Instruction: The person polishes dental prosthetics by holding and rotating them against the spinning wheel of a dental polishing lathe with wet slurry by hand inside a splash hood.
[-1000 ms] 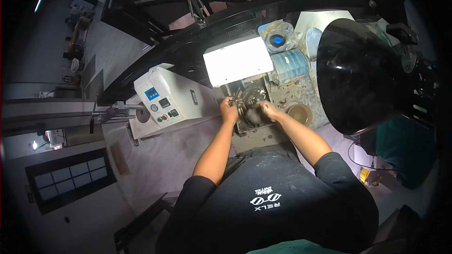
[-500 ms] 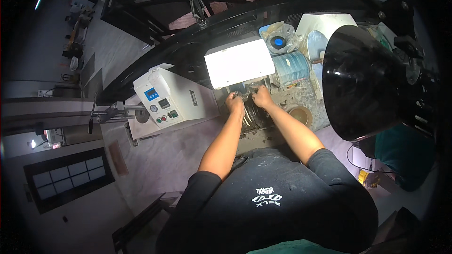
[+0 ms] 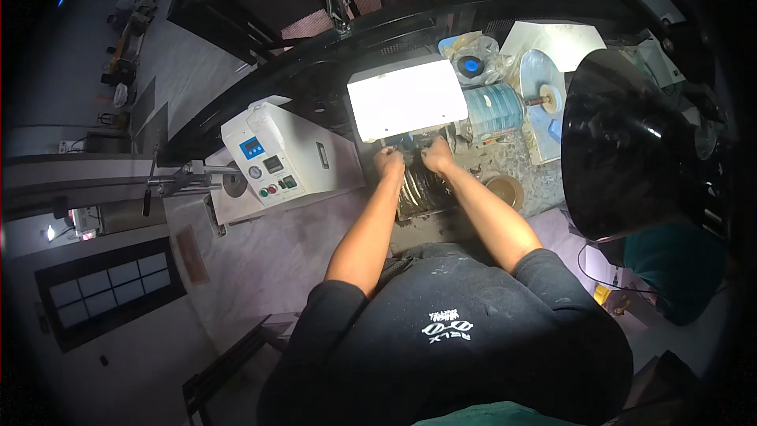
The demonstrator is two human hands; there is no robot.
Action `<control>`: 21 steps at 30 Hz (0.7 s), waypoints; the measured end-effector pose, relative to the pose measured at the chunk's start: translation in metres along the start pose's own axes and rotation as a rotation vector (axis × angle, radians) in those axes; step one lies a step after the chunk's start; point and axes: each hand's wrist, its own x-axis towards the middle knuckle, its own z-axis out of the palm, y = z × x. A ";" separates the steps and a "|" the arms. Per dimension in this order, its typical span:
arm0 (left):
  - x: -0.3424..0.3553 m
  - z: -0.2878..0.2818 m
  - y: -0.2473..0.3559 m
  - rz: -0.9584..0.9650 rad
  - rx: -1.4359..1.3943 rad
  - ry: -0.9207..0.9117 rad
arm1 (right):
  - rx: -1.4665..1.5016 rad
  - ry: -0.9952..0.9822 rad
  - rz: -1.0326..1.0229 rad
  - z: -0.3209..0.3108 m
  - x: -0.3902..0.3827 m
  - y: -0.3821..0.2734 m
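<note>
In the head view, the left hand (image 3: 389, 161) and the right hand (image 3: 436, 155) reach up to just below the lower edge of a bright white hood (image 3: 407, 99), which sits at their 12 o'clock; the right hand lies at about 3 o'clock from the left, a narrow gap between them; the fingers of both look curled, but what they grip, if anything, is too dark and small to tell; the dark, wet-looking trough (image 3: 427, 199) lies right below them, toward 6 o'clock; around the hands, a brown round bowl (image 3: 520, 192) is near 4 o'clock, a ribbed blue-green cylinder (image 3: 494, 110) at 2 and a clear plastic bag (image 3: 494, 59) at 1; farther out, a black lamp shade (image 3: 619, 150) stands at 3 and a white control box (image 3: 296, 154) at 9.
</note>
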 end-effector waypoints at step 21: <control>0.001 -0.009 0.007 -0.008 -0.002 0.041 | 0.114 -0.071 0.275 -0.014 -0.009 -0.038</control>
